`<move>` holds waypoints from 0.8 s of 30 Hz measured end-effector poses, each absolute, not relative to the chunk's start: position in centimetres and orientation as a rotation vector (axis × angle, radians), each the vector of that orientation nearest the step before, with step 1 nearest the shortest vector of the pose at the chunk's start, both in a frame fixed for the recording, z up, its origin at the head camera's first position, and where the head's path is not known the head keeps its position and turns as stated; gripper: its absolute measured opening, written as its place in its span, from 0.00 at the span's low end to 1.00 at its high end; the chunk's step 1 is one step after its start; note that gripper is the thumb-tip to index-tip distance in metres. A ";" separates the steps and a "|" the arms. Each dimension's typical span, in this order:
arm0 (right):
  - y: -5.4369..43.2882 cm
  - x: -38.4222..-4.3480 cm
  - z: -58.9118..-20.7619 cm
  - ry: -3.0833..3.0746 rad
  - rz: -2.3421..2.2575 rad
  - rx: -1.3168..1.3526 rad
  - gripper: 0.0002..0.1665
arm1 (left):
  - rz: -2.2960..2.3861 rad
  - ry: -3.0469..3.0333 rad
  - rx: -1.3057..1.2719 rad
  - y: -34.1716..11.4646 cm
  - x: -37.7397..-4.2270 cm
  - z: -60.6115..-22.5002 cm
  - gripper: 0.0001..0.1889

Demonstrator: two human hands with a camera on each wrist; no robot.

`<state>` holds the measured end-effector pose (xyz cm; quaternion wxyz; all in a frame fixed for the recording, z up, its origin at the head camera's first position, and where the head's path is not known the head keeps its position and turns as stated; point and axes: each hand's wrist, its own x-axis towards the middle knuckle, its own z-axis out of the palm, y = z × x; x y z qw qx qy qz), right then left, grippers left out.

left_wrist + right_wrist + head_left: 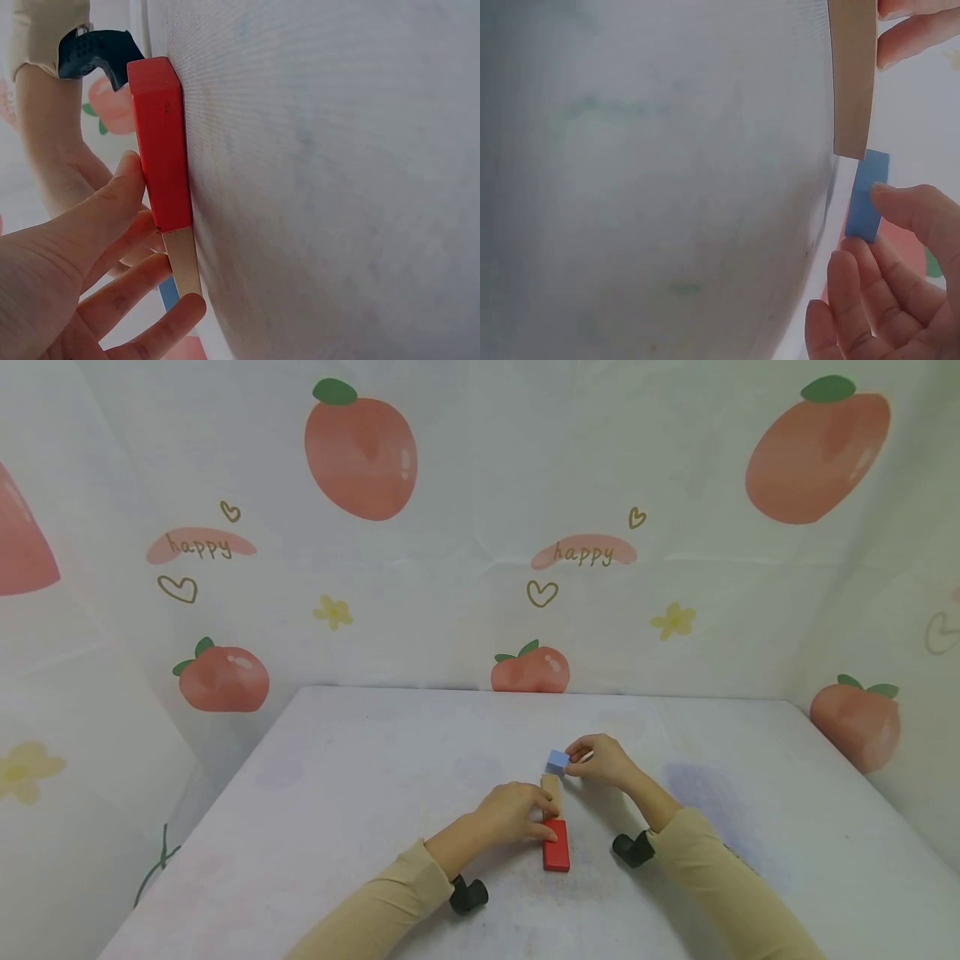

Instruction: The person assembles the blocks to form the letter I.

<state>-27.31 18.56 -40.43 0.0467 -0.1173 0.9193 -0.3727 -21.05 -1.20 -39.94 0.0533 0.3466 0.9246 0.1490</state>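
A red block point(557, 852) and a plain wooden block point(551, 789) lie end to end on the white table. My left hand point(513, 814) rests over them, its thumb touching the red block and its loosely extended fingers at the wooden block. At the far end of the wooden block, my right hand point(603, 762) pinches a small blue block point(557, 762) between thumb and fingers. In the right wrist view the blue block point(867, 196) appears slightly raised off the table, close to the wooden block's end point(851, 135). Fingers partly cover the wooden block in the head view.
The white table point(420, 735) carries faint coloured stains. A white fabric backdrop point(465, 527) printed with peaches stands behind it and at both sides. Black wrist-worn devices hang under the left wrist point(469, 896) and the right wrist point(633, 849), near the tabletop.
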 end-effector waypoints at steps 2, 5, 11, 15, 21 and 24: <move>18.5 -27.3 -40.4 2.798 -1.135 -0.341 0.16 | 0.452 2.812 1.055 -1.2 -21.0 -39.9 0.16; 18.3 -27.2 -40.3 2.793 -1.124 -0.325 0.16 | 0.452 2.814 1.058 -1.2 -21.0 -39.9 0.17; 18.2 -27.3 -40.3 2.803 -1.115 -0.333 0.15 | 0.447 2.813 1.053 -1.2 -21.0 -39.9 0.17; 18.2 -27.4 -40.3 2.801 -1.113 -0.345 0.15 | 0.448 2.811 1.050 -1.2 -21.0 -39.9 0.17; 18.2 -27.5 -40.3 2.795 -1.134 -0.404 0.15 | 0.442 2.807 1.046 -1.2 -21.1 -39.9 0.17; 18.2 -27.6 -40.3 2.786 -1.146 -0.429 0.15 | 0.444 2.804 1.040 -1.2 -21.1 -39.9 0.18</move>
